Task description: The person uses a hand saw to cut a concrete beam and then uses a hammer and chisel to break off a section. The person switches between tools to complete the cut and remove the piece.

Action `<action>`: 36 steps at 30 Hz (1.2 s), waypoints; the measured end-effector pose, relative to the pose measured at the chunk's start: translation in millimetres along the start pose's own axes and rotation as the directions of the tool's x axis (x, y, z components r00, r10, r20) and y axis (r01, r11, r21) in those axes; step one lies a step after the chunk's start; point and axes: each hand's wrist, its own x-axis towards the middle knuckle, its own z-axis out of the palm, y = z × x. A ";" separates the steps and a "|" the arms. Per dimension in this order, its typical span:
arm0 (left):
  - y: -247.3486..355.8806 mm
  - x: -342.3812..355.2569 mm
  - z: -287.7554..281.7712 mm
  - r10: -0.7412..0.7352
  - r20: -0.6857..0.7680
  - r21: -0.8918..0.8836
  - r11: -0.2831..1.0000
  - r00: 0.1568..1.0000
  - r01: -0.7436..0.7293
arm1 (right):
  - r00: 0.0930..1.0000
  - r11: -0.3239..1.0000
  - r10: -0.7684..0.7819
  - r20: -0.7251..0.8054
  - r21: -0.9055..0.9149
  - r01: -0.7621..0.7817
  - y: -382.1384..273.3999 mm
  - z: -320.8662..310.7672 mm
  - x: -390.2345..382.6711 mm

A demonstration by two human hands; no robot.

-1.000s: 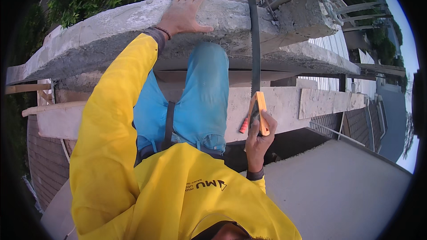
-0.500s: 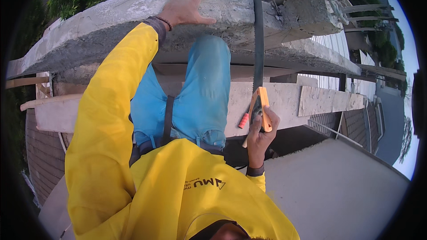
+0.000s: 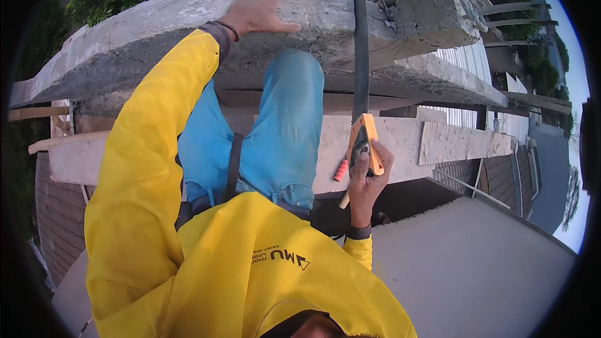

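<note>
Gripping the saw point(image 3: 362, 56) by its near end, my right hand point(image 3: 368, 183) is pointing it across the far beam point(image 3: 156, 31); my spread left hand point(image 3: 258, 7) is resting there.

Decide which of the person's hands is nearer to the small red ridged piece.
Right. The right hand, holding the handsaw, is just right of the small red ridged piece; the left hand rests on the concrete beam, farther up and left in view.

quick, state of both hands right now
Left hand: open, palm down on the concrete beam.
Right hand: closed around the handle of the saw.
</note>
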 end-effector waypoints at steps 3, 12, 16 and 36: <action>0.5 0.3 1.7 -0.023 0.013 -0.014 1.000 1.000 0.024 | 1.000 0.998 0.004 -0.012 -0.061 -0.005 -27.7 4.1 -12.3; 6.7 1.6 -13.7 -0.021 0.050 -0.039 0.999 0.999 0.023 | 0.987 0.987 -0.161 0.007 -0.007 0.161 53.7 81.1 194.6; 7.1 4.5 -16.7 -0.043 0.108 -0.045 0.998 0.993 0.049 | 0.999 0.995 -0.012 0.038 0.098 0.008 35.6 75.4 202.3; 0.3 1.3 -2.2 0.007 -0.031 -0.034 0.999 1.000 -0.008 | 0.983 0.984 -0.174 -0.052 0.033 0.176 72.0 86.0 208.9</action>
